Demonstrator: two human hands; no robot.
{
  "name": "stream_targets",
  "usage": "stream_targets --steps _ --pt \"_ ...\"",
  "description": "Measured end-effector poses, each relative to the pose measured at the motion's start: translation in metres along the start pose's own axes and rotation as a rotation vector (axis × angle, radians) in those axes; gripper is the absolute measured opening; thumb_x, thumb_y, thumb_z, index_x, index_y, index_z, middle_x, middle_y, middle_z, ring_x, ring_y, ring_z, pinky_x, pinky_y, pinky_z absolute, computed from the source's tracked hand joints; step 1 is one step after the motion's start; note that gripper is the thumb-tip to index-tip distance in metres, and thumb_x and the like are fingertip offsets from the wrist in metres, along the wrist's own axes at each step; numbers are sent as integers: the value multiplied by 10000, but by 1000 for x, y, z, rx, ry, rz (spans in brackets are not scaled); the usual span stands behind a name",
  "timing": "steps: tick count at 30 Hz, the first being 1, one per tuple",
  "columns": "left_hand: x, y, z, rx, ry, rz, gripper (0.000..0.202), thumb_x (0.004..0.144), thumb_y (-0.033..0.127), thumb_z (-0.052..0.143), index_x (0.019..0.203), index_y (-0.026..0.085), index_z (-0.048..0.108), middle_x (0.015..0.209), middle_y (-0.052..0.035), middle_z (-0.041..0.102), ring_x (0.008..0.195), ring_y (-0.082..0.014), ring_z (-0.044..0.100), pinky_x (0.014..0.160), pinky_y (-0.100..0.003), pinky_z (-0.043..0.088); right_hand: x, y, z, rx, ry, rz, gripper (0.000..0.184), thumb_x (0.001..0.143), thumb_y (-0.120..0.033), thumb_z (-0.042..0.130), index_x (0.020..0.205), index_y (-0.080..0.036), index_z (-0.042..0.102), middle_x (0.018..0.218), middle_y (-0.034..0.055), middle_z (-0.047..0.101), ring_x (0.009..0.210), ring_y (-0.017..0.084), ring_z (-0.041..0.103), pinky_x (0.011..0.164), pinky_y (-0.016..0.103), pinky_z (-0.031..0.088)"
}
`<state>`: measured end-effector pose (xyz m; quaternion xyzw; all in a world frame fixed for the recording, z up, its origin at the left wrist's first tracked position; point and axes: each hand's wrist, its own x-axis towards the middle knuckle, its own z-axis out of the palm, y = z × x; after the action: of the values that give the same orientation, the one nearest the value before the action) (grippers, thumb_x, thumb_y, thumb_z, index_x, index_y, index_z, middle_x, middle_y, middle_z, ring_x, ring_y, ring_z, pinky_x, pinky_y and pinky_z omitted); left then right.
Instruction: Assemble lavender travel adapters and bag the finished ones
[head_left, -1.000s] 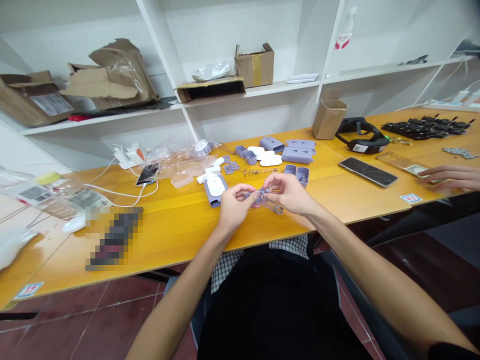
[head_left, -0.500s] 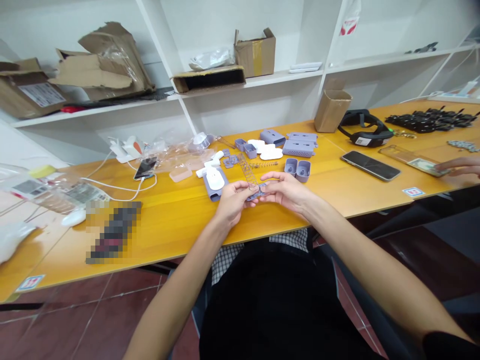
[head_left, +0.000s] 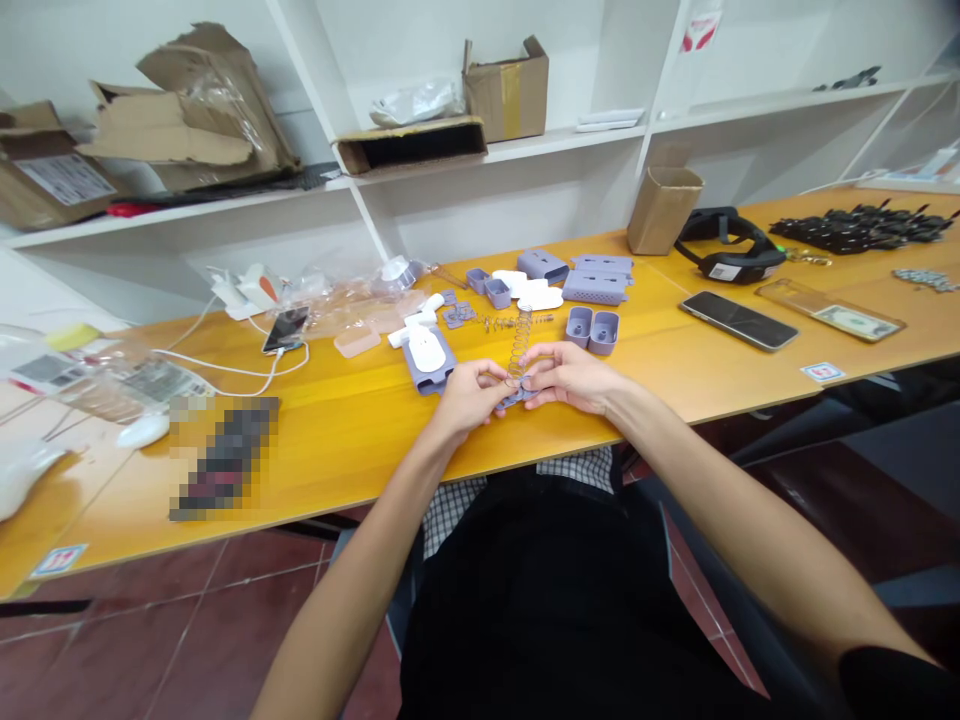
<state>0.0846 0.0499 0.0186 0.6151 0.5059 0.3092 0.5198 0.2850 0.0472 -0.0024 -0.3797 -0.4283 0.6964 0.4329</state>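
My left hand [head_left: 469, 393] and my right hand [head_left: 568, 374] meet over the front of the orange table [head_left: 360, 440]. Between their pinched fingertips they hold a small lilac plastic part [head_left: 519, 394]. A thin metal spring [head_left: 517, 345] stands upright from that part, rising above the fingers. Just behind my left hand lies a lilac case with a white insert [head_left: 425, 356]. A pair of lilac cups [head_left: 592, 329] sits behind my right hand.
More lilac and white parts [head_left: 559, 278] and a second spring [head_left: 501, 322] lie further back. A phone [head_left: 738, 320], a black headset [head_left: 729, 257], a cardboard holder [head_left: 663, 208] and black pieces [head_left: 862, 229] are to the right. A charging phone [head_left: 285, 329], cables and plastic bags lie left.
The spring swung from lying low between my hands to standing upright. My hands drew closer together. Another person's hand at the right edge has left the view.
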Motion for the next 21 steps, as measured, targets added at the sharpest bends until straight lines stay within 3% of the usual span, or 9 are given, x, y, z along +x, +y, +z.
stream_targets --steps 8,21 --pt "0 -1 0 -30 -2 -4 177 934 250 841 950 151 695 650 7 697 465 -81 606 381 -150 374 1 1 1 10 5 -25 314 766 7 803 983 -168 658 803 44 786 709 185 776 703 334 712" --pt "0 -1 0 -71 29 -12 196 891 207 860 859 156 673 624 2 692 454 -85 596 401 -158 383 2 3 0 42 -13 -35 316 755 21 816 931 -181 649 768 32 771 750 209 791 777 408 727"
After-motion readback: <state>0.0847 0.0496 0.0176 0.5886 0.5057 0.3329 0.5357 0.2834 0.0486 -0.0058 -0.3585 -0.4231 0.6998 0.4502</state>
